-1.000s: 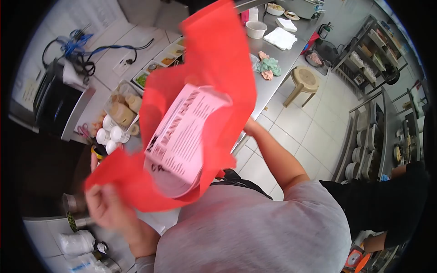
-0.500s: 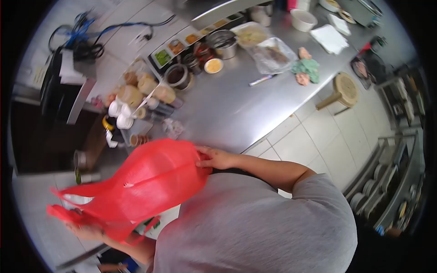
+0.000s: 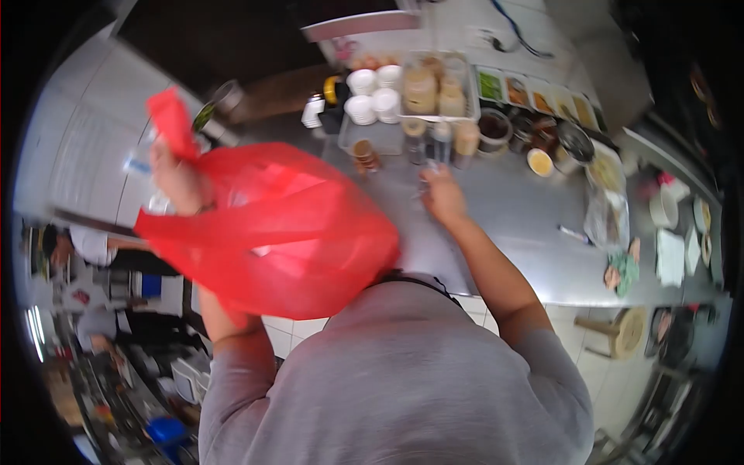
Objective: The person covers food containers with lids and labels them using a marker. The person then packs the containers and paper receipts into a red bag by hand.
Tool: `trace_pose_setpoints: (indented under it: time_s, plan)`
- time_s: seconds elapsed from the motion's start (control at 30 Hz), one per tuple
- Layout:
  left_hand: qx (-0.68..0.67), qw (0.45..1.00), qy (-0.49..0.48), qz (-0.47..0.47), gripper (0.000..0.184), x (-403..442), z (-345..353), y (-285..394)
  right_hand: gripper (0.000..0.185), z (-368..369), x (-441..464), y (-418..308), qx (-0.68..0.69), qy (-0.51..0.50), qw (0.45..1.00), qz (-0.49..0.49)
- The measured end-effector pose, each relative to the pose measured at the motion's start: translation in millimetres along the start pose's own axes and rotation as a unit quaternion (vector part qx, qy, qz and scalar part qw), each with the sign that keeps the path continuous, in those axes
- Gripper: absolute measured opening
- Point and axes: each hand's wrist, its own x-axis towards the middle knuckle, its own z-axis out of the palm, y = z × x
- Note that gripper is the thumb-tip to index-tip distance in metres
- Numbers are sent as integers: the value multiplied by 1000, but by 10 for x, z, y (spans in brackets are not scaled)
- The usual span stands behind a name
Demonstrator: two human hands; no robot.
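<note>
My left hand (image 3: 180, 177) is closed around a handle of a red carrier bag (image 3: 310, 225) and holds it up at the left. The bag is bulging, with pale shapes showing faintly through it; its contents cannot be made out. Over the steel counter, my right hand (image 3: 446, 198) has its fingers curled on a small crumpled clear plastic bag (image 3: 425, 180), partly hidden and blurred. Just beyond these fingers stand squeeze bottles (image 3: 466, 139), and a stack of brown lids or cups (image 3: 365, 155) is to their left.
White cups (image 3: 373, 97) and a tray of sauce bottles (image 3: 422, 89) line the back of the steel counter (image 3: 511, 256). Topping containers (image 3: 535, 101) and a marker (image 3: 573, 234) are farther right. A stool (image 3: 620, 333) stands below; other people (image 3: 101, 248) are at the left.
My right hand has left the red bag's side and reached forward to the small clear bag on the counter. My left hand has raised the red bag by its handle. The view has turned left.
</note>
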Motion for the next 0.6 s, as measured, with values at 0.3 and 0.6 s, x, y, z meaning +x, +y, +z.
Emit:
trace_pose_setpoints:
  time_s: [0.3, 0.6]
  plan:
    - [-244, 947, -175, -111, 20, 211, -179, -131, 40, -757, -369, -196, 313, 225, 914, 123]
    - [-52, 858, -398, 320, 50, 163, -1165, 495, 62, -1904, -1449, -3119, 388, 547, 707, -225]
